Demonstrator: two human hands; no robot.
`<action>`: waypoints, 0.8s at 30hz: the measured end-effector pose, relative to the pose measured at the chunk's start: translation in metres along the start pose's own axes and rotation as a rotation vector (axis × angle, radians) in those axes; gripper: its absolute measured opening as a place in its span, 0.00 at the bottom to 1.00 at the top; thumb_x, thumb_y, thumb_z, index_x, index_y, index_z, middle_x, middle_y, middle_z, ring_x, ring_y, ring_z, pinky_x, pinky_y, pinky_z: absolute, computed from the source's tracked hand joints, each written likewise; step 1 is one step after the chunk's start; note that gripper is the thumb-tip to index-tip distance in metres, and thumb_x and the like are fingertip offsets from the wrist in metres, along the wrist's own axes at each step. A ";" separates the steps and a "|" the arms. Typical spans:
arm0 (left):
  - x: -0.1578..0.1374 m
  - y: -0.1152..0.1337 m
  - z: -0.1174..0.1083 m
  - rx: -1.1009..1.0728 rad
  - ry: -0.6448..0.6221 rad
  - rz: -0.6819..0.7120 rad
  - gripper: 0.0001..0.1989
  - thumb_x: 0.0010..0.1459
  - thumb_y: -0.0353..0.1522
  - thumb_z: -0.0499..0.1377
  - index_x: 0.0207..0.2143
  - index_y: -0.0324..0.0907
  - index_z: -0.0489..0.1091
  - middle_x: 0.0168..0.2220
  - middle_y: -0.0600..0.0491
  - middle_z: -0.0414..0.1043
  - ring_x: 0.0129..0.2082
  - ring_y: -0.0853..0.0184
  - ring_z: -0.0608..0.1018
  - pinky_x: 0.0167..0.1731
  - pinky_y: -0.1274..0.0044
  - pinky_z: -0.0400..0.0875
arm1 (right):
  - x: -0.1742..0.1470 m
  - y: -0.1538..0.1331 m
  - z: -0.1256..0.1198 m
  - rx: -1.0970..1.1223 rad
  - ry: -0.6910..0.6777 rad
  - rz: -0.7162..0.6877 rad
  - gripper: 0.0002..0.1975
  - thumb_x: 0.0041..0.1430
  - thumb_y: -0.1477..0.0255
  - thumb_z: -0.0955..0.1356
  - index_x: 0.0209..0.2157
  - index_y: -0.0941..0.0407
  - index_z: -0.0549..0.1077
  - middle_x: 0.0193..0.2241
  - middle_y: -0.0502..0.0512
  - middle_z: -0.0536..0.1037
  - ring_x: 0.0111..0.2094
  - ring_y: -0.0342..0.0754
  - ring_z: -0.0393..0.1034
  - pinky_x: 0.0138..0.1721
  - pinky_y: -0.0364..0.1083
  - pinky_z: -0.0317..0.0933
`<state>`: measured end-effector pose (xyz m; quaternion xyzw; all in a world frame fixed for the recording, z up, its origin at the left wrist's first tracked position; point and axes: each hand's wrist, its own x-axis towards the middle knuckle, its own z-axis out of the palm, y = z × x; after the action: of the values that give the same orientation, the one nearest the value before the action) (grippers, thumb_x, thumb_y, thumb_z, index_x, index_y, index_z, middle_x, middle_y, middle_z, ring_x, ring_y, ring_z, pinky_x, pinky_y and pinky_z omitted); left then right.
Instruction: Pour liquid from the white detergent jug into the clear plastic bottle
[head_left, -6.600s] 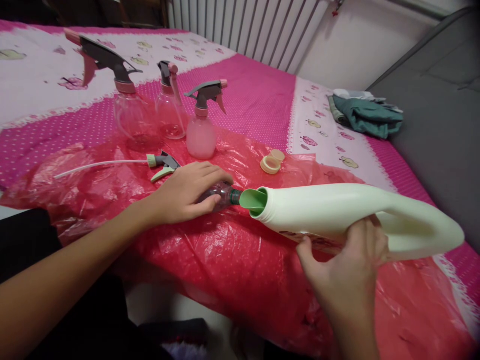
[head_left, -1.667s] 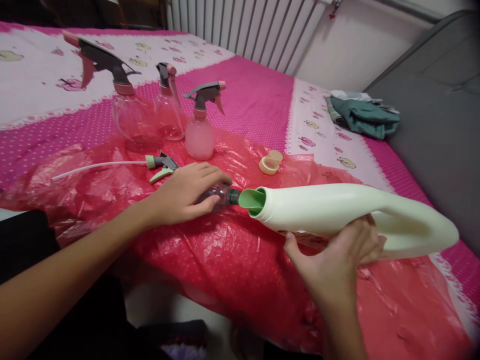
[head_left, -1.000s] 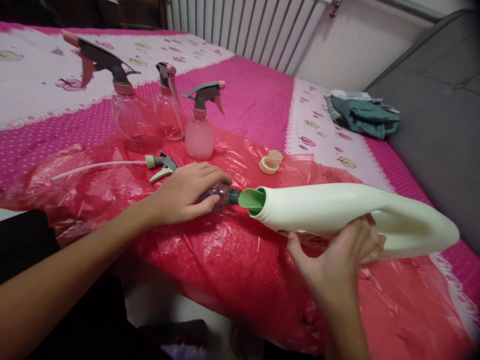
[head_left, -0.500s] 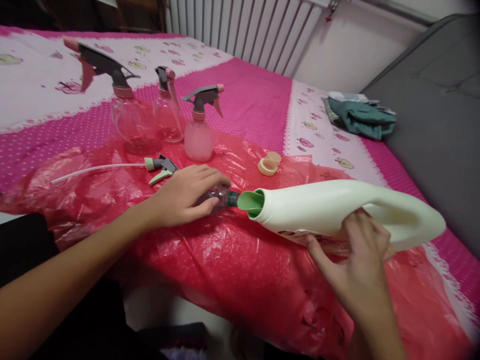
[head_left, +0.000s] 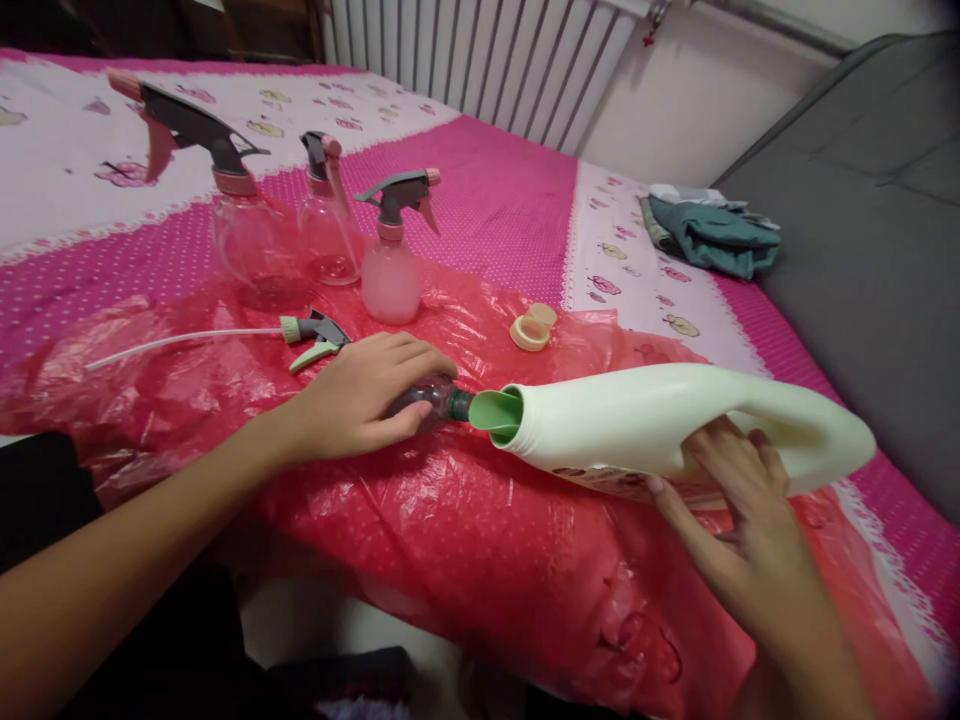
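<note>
My left hand (head_left: 379,398) is wrapped round a small clear bottle (head_left: 439,398) that lies tilted, its neck pointing right; most of its body is hidden under my fingers. Close against that neck is the green pouring spout (head_left: 496,412) of a big pale-green detergent jug (head_left: 622,415), tipped nearly level. My right hand (head_left: 739,500) grips the jug by its handle, thumb along the label underneath. Whether liquid flows between them I cannot tell. A spray trigger head (head_left: 319,335) with a long thin tube lies behind my left hand. Past the jug's mouth rests a cream cap (head_left: 532,328).
Three spray bottles with pink and grey triggers, a large one (head_left: 244,230), a middle one (head_left: 328,230) and a small one (head_left: 391,280), stand at the back left. Red plastic sheeting (head_left: 480,540) covers the bed's near part. Folded green cloth (head_left: 716,235) lies near the grey headboard (head_left: 862,170).
The whole view has shifted slightly to the left. My right thumb has slid a little along the jug's underside; both hands keep their hold.
</note>
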<state>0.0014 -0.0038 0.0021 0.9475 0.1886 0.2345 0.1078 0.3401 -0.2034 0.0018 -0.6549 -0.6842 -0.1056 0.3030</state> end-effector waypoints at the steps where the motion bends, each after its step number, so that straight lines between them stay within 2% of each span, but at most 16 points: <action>1: 0.000 0.000 0.000 0.000 -0.001 -0.001 0.16 0.70 0.41 0.50 0.53 0.44 0.69 0.47 0.47 0.79 0.44 0.55 0.78 0.46 0.65 0.68 | -0.001 0.002 -0.001 0.016 -0.007 0.003 0.22 0.73 0.56 0.66 0.56 0.56 0.76 0.57 0.63 0.77 0.67 0.62 0.65 0.71 0.68 0.50; 4: 0.000 0.001 0.000 0.000 -0.004 -0.002 0.16 0.70 0.41 0.51 0.52 0.45 0.69 0.48 0.46 0.78 0.45 0.55 0.78 0.47 0.65 0.68 | -0.005 0.006 -0.006 0.060 -0.028 0.014 0.20 0.74 0.58 0.66 0.59 0.54 0.76 0.62 0.62 0.74 0.68 0.60 0.64 0.70 0.65 0.55; 11: 0.001 0.001 -0.001 -0.009 0.002 0.011 0.16 0.70 0.41 0.51 0.52 0.44 0.69 0.47 0.46 0.78 0.44 0.54 0.78 0.46 0.65 0.68 | -0.015 0.012 -0.007 0.075 -0.059 0.020 0.22 0.77 0.60 0.64 0.67 0.48 0.70 0.71 0.59 0.62 0.73 0.60 0.57 0.72 0.67 0.51; 18: 0.000 0.000 0.000 -0.011 -0.008 0.004 0.16 0.70 0.41 0.51 0.52 0.44 0.69 0.47 0.46 0.78 0.45 0.54 0.78 0.47 0.65 0.68 | -0.018 0.014 -0.008 0.062 -0.058 -0.021 0.27 0.78 0.66 0.63 0.74 0.39 0.59 0.74 0.52 0.57 0.74 0.57 0.55 0.74 0.66 0.48; 21: 0.000 0.001 0.000 -0.008 -0.007 0.001 0.16 0.70 0.42 0.51 0.52 0.44 0.69 0.47 0.47 0.78 0.45 0.54 0.78 0.46 0.65 0.68 | -0.017 0.015 -0.009 0.056 -0.060 -0.056 0.29 0.79 0.68 0.63 0.75 0.37 0.56 0.74 0.47 0.56 0.74 0.53 0.54 0.76 0.61 0.48; 24: 0.001 0.001 0.001 -0.006 0.004 0.012 0.16 0.70 0.41 0.51 0.52 0.43 0.69 0.47 0.47 0.78 0.44 0.55 0.78 0.46 0.66 0.67 | -0.014 0.017 -0.009 0.062 -0.076 -0.086 0.31 0.79 0.70 0.63 0.76 0.34 0.52 0.74 0.39 0.54 0.75 0.45 0.50 0.77 0.50 0.43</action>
<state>0.0025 -0.0045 0.0021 0.9479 0.1825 0.2375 0.1088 0.3582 -0.2184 -0.0030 -0.6188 -0.7257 -0.0723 0.2919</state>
